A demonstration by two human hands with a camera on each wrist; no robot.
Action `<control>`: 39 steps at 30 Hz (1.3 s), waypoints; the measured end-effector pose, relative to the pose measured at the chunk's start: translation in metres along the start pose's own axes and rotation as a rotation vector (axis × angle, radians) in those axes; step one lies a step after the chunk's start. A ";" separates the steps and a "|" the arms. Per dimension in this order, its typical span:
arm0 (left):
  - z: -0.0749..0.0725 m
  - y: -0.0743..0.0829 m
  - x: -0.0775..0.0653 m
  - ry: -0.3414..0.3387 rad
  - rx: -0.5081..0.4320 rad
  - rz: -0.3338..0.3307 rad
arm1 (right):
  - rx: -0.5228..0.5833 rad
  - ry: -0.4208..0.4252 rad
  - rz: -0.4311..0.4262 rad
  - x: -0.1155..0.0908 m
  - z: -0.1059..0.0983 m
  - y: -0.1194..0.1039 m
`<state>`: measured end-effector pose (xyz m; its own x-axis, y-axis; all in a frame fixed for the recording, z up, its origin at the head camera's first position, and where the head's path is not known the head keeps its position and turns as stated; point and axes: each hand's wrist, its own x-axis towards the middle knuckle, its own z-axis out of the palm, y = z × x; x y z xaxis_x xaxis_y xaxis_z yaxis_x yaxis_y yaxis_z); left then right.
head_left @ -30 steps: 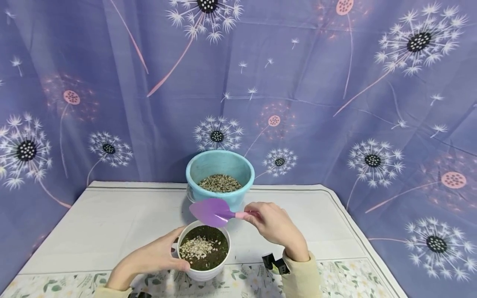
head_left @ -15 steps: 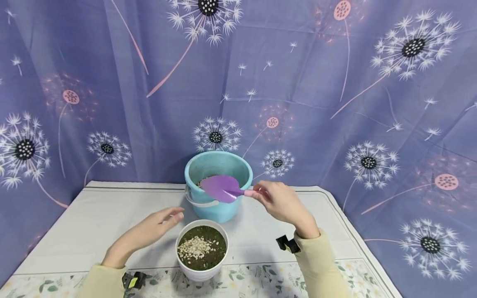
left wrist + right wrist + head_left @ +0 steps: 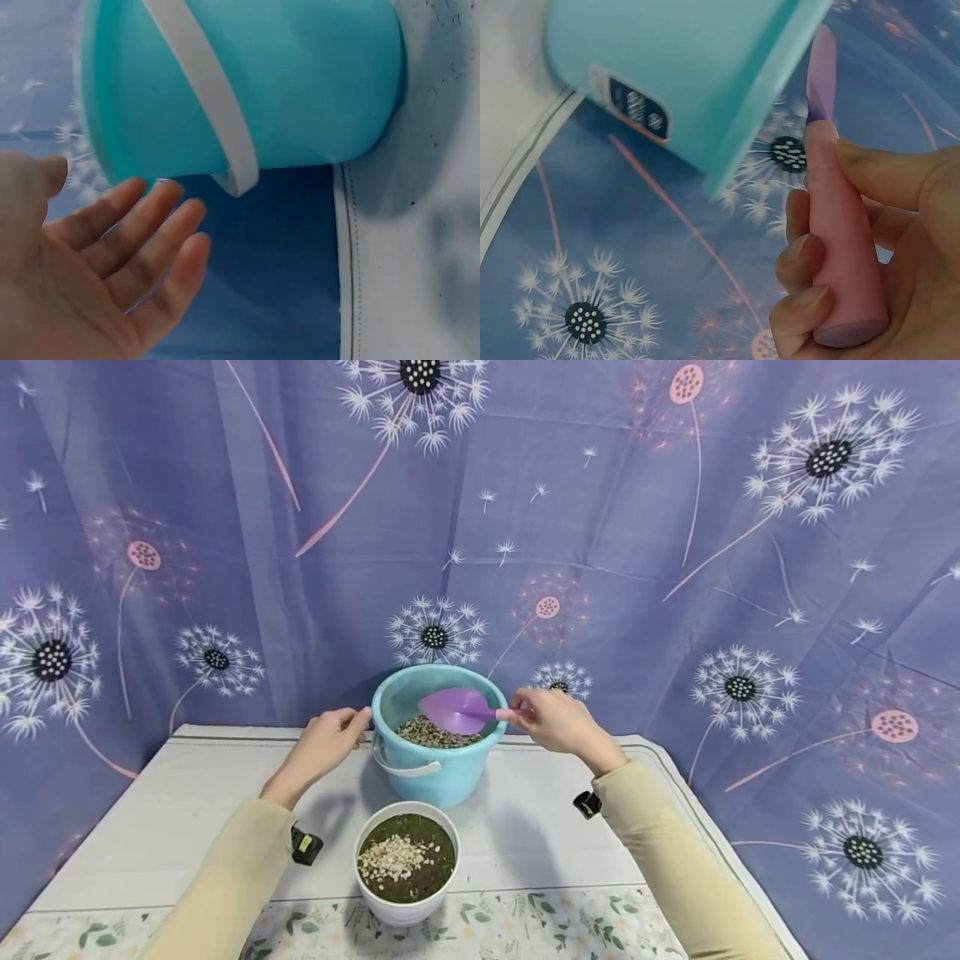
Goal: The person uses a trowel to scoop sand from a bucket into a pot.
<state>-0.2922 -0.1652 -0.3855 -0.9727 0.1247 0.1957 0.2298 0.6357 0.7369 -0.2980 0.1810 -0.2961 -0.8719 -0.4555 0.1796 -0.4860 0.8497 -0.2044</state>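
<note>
My right hand grips the pink handle of a purple garden trowel. In the head view the trowel's blade lies over the mouth of a light blue bucket, above the brown and tan grains inside it. In the right wrist view, fingers and thumb wrap round the handle. My left hand is at the bucket's left rim. The left wrist view shows its fingers spread and loosely bent, holding nothing, just beside the bucket wall. The bucket's white carry handle hangs down in front.
A white flowerpot with dark soil and a patch of pale grains stands in front of the bucket. A white cloth with a floral border covers the table. Behind hangs a purple-blue dandelion curtain.
My left hand has let go of the flowerpot and moved up to the bucket's left side. My right hand has carried the trowel from above the flowerpot back over the bucket.
</note>
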 end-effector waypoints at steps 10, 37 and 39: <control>0.009 -0.003 0.035 -0.029 -0.004 -0.126 | -0.059 -0.037 0.030 0.023 0.015 0.004; 0.014 0.001 0.053 -0.117 -0.126 -0.185 | -0.341 0.013 0.114 0.076 0.046 -0.013; 0.015 0.001 0.054 -0.104 -0.113 -0.180 | -0.379 0.019 0.116 0.080 0.050 -0.015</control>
<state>-0.3445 -0.1461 -0.3842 -0.9951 0.0982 -0.0086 0.0487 0.5658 0.8231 -0.3632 0.1188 -0.3268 -0.9168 -0.3485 0.1948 -0.3247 0.9347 0.1445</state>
